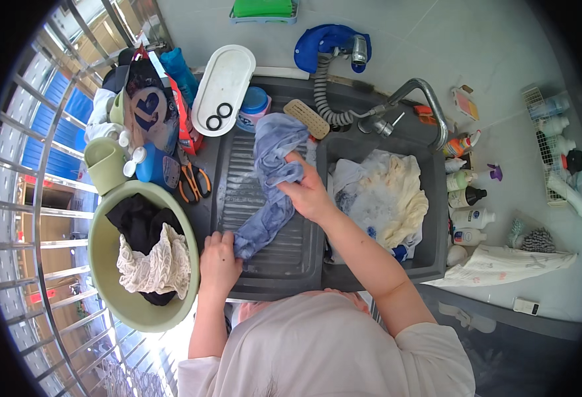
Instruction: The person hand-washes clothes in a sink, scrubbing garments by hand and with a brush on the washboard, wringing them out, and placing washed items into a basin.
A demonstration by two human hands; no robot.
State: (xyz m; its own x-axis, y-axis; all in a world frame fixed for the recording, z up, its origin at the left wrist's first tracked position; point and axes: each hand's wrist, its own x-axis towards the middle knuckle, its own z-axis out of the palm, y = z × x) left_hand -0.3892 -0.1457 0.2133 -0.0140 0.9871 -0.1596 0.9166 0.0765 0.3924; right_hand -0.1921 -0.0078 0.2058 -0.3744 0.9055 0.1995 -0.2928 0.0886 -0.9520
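Observation:
A wet blue garment (271, 213) stretches across the ribbed washboard (236, 173) of a dark grey laundry sink. My right hand (307, 191) grips its bunched upper part, with cloth bulging above the fingers. At the lower left, my left hand (221, 258) is closed over the other end, near the board's left edge. Its fingertips are partly hidden by the cloth. To the right, the sink basin (435, 238) holds soapy water and soaked white and cream clothes (400, 193). A beige scrubbing brush (307, 119) lies just above the garment.
A green basin (94, 258) with black and cream clothes stands at left. Orange-handled pliers (194, 183), a blue bottle (157, 166) and a white tray (224, 74) lie beyond it. A chrome faucet (437, 114) arches over the sink. Several bottles (467, 197) line the right edge.

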